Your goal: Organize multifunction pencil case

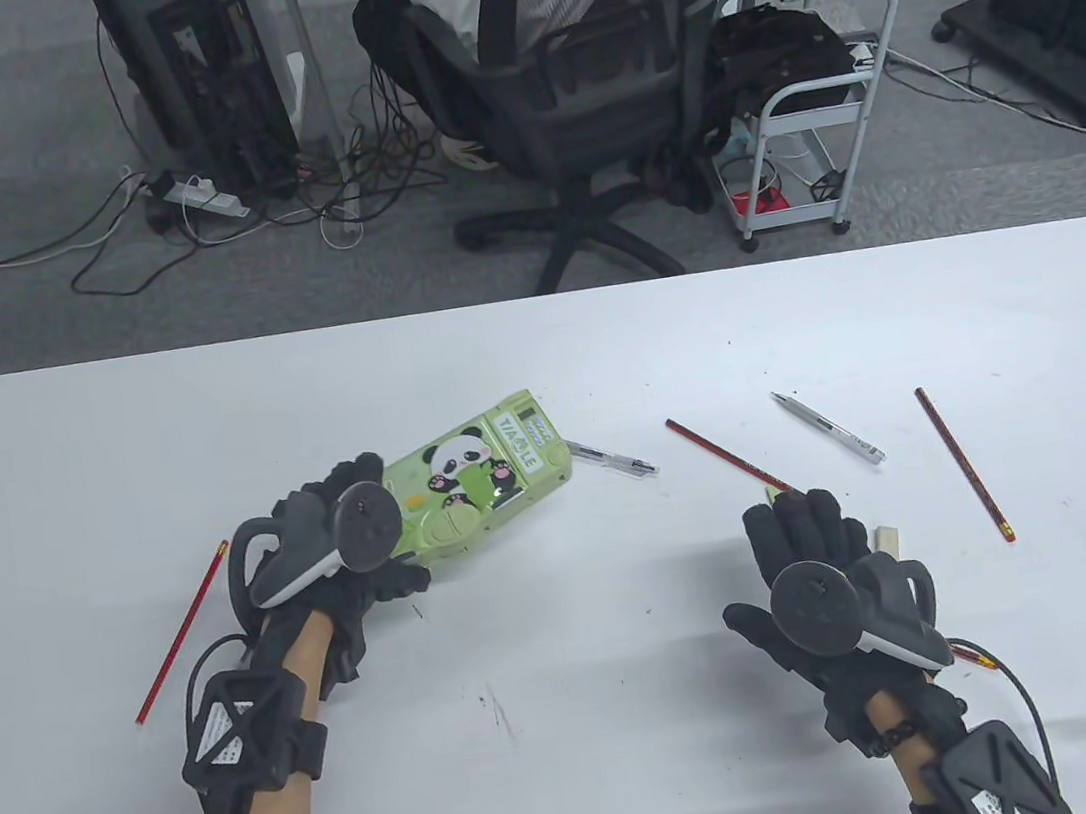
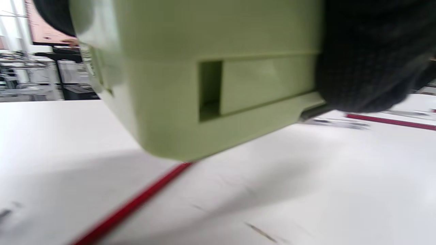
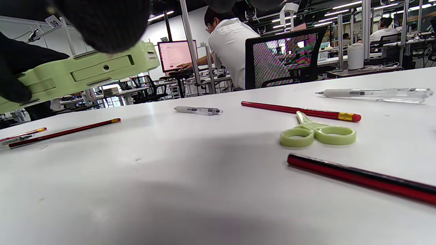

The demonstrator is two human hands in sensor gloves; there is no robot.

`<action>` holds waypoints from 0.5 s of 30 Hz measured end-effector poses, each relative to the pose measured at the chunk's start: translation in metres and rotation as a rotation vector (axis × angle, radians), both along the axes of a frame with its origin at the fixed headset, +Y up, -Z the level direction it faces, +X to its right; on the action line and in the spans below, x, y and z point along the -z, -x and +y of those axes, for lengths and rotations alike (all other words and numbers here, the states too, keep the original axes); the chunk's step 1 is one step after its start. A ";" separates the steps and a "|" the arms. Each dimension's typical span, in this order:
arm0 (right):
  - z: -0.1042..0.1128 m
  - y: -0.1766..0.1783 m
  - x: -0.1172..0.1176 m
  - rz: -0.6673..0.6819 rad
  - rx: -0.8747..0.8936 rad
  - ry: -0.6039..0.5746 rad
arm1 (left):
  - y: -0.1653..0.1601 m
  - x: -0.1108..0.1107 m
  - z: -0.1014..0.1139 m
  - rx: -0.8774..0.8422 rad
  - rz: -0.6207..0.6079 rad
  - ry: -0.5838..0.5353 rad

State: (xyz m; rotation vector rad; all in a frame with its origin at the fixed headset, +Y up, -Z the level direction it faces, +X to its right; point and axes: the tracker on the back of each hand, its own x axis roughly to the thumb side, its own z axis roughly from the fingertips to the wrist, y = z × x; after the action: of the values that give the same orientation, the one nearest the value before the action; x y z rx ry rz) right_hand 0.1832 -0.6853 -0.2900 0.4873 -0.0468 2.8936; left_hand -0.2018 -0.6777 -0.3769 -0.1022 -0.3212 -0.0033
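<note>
Green pencil case (image 1: pixel 478 482), lifted off the bench (image 1: pixel 537 367), is clamped in the left grip (image 1: pixel 341 546); right grip (image 1: pixel 807 562) apparently rests apart, holding nothing.

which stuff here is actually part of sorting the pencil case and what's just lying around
For the job: green pencil case in the left hand; red pencils; clear pens; green scissors; right hand.

Just around: office chair, white cart, floor cables.
</note>
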 end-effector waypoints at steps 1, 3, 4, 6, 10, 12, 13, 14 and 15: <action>0.000 0.000 0.000 0.002 0.000 0.001 | -0.007 -0.004 -0.003 0.001 -0.022 0.002; -0.001 0.000 0.000 0.007 -0.002 -0.002 | -0.023 -0.015 -0.010 0.009 -0.076 0.019; -0.002 0.001 0.001 0.011 -0.004 0.003 | -0.033 -0.019 -0.015 0.026 -0.107 0.025; -0.005 0.002 0.003 0.016 -0.005 0.014 | -0.045 -0.026 -0.023 0.039 -0.149 0.037; -0.018 0.009 0.008 0.042 -0.046 0.063 | -0.068 -0.034 -0.041 0.053 -0.232 0.059; -0.023 0.012 0.010 0.057 -0.069 0.060 | -0.078 -0.036 -0.049 0.055 -0.266 0.073; -0.024 0.014 0.012 0.065 -0.074 0.059 | -0.082 -0.037 -0.053 0.048 -0.280 0.081; -0.026 0.016 0.013 0.079 -0.079 0.061 | -0.087 -0.037 -0.056 0.044 -0.297 0.079; -0.028 0.017 0.014 0.091 -0.078 0.061 | -0.090 -0.037 -0.058 0.043 -0.299 0.094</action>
State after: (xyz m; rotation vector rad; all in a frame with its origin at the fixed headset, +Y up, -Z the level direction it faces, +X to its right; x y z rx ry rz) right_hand 0.1660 -0.7130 -0.3036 0.6219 0.0763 2.9341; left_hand -0.1118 -0.7357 -0.3397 -0.2025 -0.6178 -0.0465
